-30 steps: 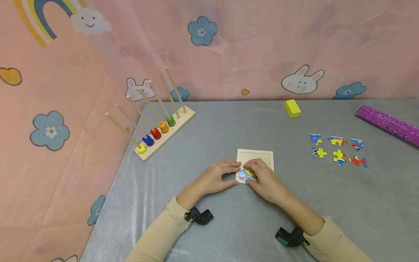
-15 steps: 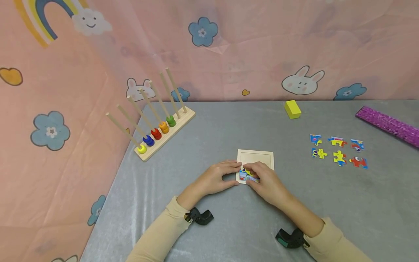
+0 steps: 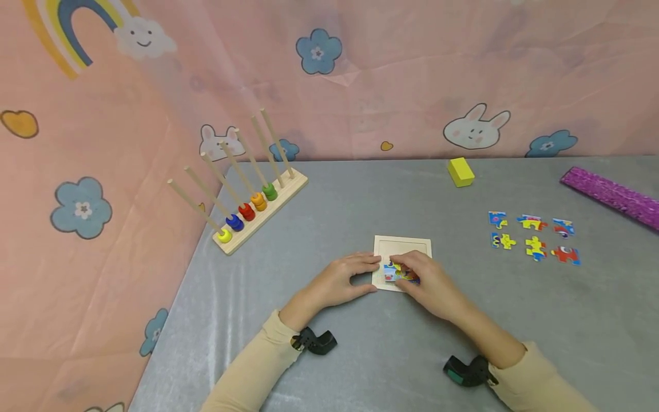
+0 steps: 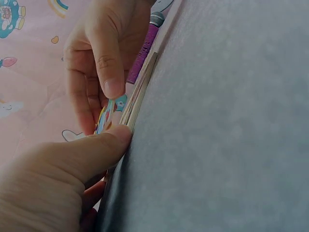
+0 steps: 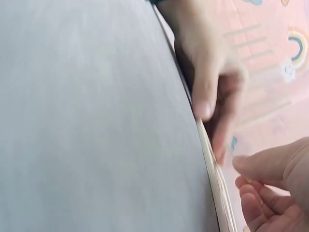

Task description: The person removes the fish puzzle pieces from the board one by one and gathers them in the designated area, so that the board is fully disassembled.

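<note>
My left hand [image 3: 344,278] holds the left side of a wooden puzzle tray [image 3: 403,245], thumb at its near corner and fingers along the edge. Between the thumb and fingers of my right hand [image 3: 431,282] are joined jigsaw pieces [image 3: 389,273], coloured blue, yellow and red, above the tray's near half. In the left wrist view these pieces are tilted and stand up from the tray's wooden edge [image 4: 140,96]. The right fingers hide part of them. The tray's far half shows bare wood.
Several loose jigsaw pieces [image 3: 535,248] lie in two rows at the right. Behind them are a yellow block [image 3: 460,172] and a purple glittery object [image 3: 612,196]. A wooden peg stand [image 3: 259,213] with coloured rings stands at the left, near the pink backdrop [image 3: 360,97].
My right hand has shifted slightly right, and the joined pieces have come away from the tray's left rim with it. The left hand stays at the tray's edge.
</note>
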The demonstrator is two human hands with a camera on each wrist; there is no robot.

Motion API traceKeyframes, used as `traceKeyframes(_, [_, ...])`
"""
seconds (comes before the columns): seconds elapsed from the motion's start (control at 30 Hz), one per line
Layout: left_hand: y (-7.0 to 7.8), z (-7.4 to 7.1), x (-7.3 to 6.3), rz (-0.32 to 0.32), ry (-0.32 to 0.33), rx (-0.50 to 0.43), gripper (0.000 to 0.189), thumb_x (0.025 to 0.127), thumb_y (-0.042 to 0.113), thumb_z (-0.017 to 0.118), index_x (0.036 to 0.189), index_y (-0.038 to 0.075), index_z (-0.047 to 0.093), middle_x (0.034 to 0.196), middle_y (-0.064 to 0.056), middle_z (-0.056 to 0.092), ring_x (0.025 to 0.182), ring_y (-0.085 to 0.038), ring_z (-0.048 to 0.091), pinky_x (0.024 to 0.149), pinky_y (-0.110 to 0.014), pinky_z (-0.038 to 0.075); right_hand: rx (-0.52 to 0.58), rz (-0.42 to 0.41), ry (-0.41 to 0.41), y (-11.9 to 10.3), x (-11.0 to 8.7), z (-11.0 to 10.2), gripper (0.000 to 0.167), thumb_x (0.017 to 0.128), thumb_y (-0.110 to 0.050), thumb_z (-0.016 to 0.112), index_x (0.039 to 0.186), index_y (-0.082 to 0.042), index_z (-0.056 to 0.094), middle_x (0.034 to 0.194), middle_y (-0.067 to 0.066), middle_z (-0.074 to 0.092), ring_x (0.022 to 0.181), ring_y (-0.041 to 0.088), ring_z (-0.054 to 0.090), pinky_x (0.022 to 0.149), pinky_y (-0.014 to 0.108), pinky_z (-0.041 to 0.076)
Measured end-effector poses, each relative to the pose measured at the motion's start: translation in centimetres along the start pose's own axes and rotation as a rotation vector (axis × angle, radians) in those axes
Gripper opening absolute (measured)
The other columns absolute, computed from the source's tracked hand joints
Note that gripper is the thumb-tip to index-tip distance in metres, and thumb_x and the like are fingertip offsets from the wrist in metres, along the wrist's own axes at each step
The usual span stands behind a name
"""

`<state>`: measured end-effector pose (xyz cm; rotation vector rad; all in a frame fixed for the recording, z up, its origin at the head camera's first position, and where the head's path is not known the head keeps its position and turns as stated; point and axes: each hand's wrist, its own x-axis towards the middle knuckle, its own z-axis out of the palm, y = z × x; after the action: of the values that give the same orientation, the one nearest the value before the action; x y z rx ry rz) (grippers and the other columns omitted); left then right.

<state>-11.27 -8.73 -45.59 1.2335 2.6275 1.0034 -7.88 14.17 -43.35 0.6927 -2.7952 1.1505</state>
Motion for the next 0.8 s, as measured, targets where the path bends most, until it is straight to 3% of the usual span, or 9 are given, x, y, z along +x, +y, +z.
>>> traceKeyframes(0.33, [0.1,0.1,0.0,-0.008,-0.02,0.004,0.044,0.084,0.024,0.073,0.122,0.004,0.064,0.136,-0.004,0.056,0.131,-0.017,0.047,0.11,-0.028,0.037,-0.064,0.061,0.019,3.1,-2.3,-4.5,0.043,0.082,-0.002,0.07,0.124,-0.001,0.058,0.113,0.013,0.061,0.089,0.017,0.056,0.075,0.021,0.051])
traceKeyframes(0.57, [0.1,0.0,0.0,-0.015,-0.024,0.016,0.044,0.084,0.024,0.073,0.122,0.004,0.064,0.136,-0.003,0.056,0.131,-0.016,0.046,0.111,-0.027,0.035,-0.095,0.042,0.091,6.6,-4.8,-7.7,0.045,0.079,-0.001,0.073,0.123,-0.003,0.06,0.11,0.009,0.062,0.087,-0.006,0.047,0.075,0.001,0.039])
traceKeyframes(0.8, [0.0,0.0,0.0,-0.004,-0.016,0.02,0.044,0.084,0.024,0.073,0.122,0.004,0.064,0.135,-0.004,0.057,0.131,-0.017,0.047,0.111,-0.027,0.035,-0.076,0.036,0.168,9.7,-7.0,-10.0,0.045,0.077,0.005,0.072,0.121,-0.002,0.062,0.112,-0.028,0.05,0.086,-0.018,0.047,0.076,-0.002,0.036])
